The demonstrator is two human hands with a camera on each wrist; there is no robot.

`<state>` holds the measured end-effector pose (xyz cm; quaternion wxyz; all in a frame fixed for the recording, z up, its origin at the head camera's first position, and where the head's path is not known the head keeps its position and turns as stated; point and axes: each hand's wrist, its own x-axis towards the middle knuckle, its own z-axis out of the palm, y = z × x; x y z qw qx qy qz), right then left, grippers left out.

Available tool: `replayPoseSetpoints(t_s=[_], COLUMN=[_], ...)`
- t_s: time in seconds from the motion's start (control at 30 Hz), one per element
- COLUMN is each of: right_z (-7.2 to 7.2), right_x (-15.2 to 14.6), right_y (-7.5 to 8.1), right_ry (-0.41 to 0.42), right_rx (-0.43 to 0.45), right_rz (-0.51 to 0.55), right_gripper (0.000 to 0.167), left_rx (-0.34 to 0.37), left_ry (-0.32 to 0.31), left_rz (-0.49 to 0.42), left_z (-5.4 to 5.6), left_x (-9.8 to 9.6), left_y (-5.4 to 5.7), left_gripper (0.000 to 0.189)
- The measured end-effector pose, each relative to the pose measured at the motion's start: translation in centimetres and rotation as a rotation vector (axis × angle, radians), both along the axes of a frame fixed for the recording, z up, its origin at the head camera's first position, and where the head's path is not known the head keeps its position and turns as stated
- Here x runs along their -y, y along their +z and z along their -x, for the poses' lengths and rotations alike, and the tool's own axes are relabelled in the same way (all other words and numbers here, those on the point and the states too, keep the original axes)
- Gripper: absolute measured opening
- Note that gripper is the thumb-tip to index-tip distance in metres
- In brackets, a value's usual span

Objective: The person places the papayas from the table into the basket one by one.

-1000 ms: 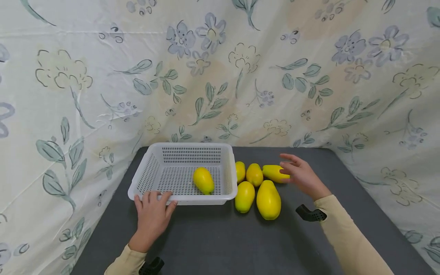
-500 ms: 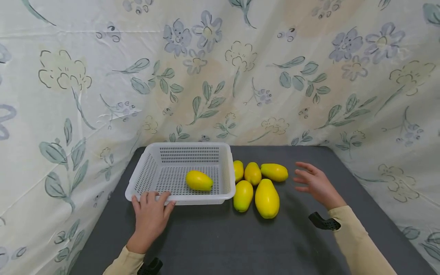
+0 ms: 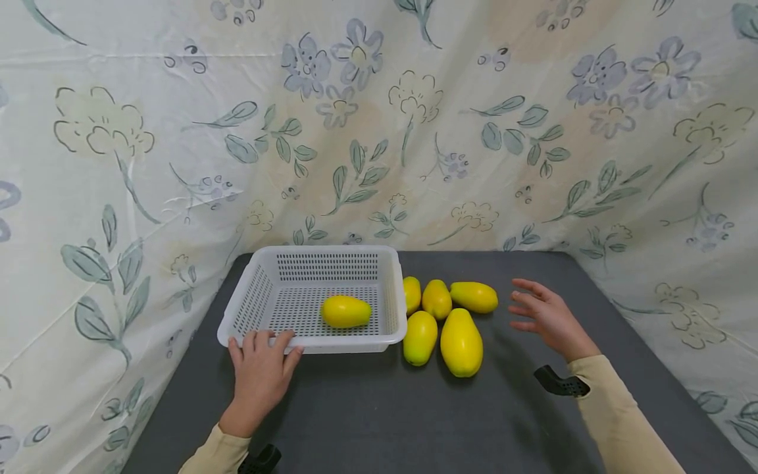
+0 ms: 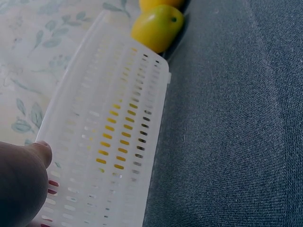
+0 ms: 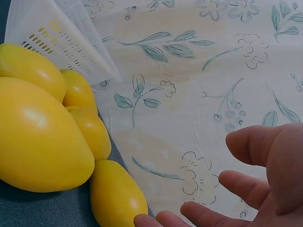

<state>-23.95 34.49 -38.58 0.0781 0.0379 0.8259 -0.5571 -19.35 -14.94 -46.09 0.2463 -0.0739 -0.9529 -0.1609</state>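
A white plastic basket (image 3: 312, 345) with slotted walls stands on the dark table, and one yellow papaya (image 3: 346, 311) lies sideways in it. My left hand (image 3: 258, 378) grips the basket's near rim at the left; in the left wrist view the thumb (image 4: 41, 153) lies against the rim. To the right of the basket several papayas sit close together, including a large one (image 3: 461, 343) in front and a long one (image 3: 474, 297) at the back. My right hand (image 3: 551, 319) is held right of that group, fingers spread apart, touching nothing.
A dark cloth covers the table (image 3: 379, 408). Behind it and along the sides hangs a pale floral curtain (image 3: 367, 131). A greenish-yellow papaya (image 3: 420, 338) sits nearest the basket's front right corner.
My right hand has drawn back to the right, away from the long papaya. The papaya in the basket has turned from pointing toward me to lying sideways. The left hand stays at the rim.
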Motion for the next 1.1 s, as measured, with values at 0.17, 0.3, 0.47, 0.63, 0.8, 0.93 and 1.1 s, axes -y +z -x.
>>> replayPoseSetpoints(t_s=[0.17,0.3,0.47,0.63,0.8,0.93,1.1], right_z=[-0.2,-0.3,-0.4,-0.3,-0.1,0.1,0.1], right_x=[0.1,0.2,0.3,0.4,1.0,1.8,3.1], right_y=[0.1,-0.1,-0.4,-1.1,-2.1,-3.3,-4.6], right_ry=[0.007,0.018,0.020,0.020,0.013,0.023,0.037], right_rx=[0.009,0.026,0.031,0.047,0.085,0.103,0.119], right_rz=[0.007,0.015,0.017,0.002,0.002,-0.017,-0.047], right_gripper=[0.074,0.075,0.075,0.074,0.073,0.072,0.070], left_rx=[0.021,0.016,0.008,-0.011,-0.033,-0.026,0.002], left_ry=[0.003,0.005,0.005,0.003,0.002,0.002,0.001], left_rz=[-0.006,-0.003,-0.005,-0.007,-0.004,-0.007,-0.016], left_z=[0.0,0.0,-0.1,-0.1,-0.1,-0.1,-0.1], left_x=[-0.1,-0.1,-0.1,0.0,0.0,0.0,0.0], left_y=[0.0,0.1,0.0,0.0,-0.2,-0.2,-0.1], left_gripper=[0.034,0.034,0.033,0.033,0.033,0.033,0.033])
